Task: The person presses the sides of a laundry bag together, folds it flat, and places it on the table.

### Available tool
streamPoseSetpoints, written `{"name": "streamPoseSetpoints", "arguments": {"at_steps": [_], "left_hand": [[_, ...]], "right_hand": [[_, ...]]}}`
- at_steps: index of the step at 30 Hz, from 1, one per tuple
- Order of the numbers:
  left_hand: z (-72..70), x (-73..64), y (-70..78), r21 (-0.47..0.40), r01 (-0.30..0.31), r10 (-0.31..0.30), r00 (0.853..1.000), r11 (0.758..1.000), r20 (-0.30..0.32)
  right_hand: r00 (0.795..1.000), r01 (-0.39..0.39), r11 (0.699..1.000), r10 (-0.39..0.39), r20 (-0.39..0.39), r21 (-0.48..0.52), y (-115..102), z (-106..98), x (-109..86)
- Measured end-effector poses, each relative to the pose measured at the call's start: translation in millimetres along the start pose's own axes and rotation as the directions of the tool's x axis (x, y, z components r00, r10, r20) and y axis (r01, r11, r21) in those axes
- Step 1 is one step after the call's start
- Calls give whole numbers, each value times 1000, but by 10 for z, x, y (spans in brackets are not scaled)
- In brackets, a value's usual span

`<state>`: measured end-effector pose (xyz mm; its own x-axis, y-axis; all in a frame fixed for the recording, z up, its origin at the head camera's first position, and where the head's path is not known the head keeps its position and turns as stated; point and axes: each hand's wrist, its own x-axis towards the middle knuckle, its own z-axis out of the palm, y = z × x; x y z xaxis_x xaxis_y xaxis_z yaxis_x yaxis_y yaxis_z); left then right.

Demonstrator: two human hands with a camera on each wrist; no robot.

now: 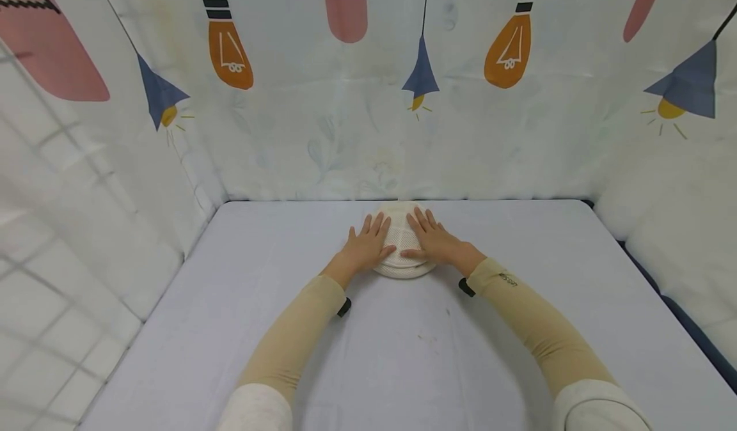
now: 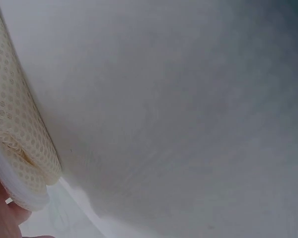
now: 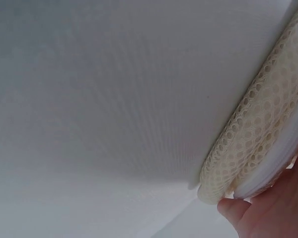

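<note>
A rounded cream honeycomb-mesh pouch [image 1: 399, 229] with a pale edging lies by the far edge of the white-covered table. My left hand [image 1: 365, 249] rests on its left side, fingers extended and spread. On the opposite side, my right hand [image 1: 439, 244] lies flat on it, the thumb pointing inward. In the left wrist view, the thick mesh edge [image 2: 20, 109] and its white band appear at the left, with part of the hand below. The right wrist view shows the mesh [image 3: 253, 134] standing up from the cloth, fingertips at its band.
The table [image 1: 403, 354] has a smooth white cover with a few small marks. A white curtain [image 1: 345, 111] printed with lamps and bulbs hangs behind it and along the left. White fabric [image 1: 668, 194] hangs at the right beside a dark table edge.
</note>
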<state>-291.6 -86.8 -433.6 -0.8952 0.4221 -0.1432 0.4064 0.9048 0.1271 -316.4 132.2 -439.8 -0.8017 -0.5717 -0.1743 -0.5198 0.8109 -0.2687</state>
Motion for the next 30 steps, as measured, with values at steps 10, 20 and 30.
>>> {"name": "streamPoseSetpoints", "arguments": {"at_steps": [10, 20, 30], "left_hand": [[33, 19, 14, 44, 6, -7, 1000, 999, 14], [4, 13, 80, 59, 26, -28, 999, 998, 37], [12, -20, 116, 83, 54, -58, 997, 995, 44]], "right_hand": [[1000, 10, 1000, -10, 11, 3, 23, 28, -2], [999, -8, 1000, 8, 45, 3, 33, 17, 8], [998, -23, 1000, 22, 62, 20, 11, 28, 32]]}}
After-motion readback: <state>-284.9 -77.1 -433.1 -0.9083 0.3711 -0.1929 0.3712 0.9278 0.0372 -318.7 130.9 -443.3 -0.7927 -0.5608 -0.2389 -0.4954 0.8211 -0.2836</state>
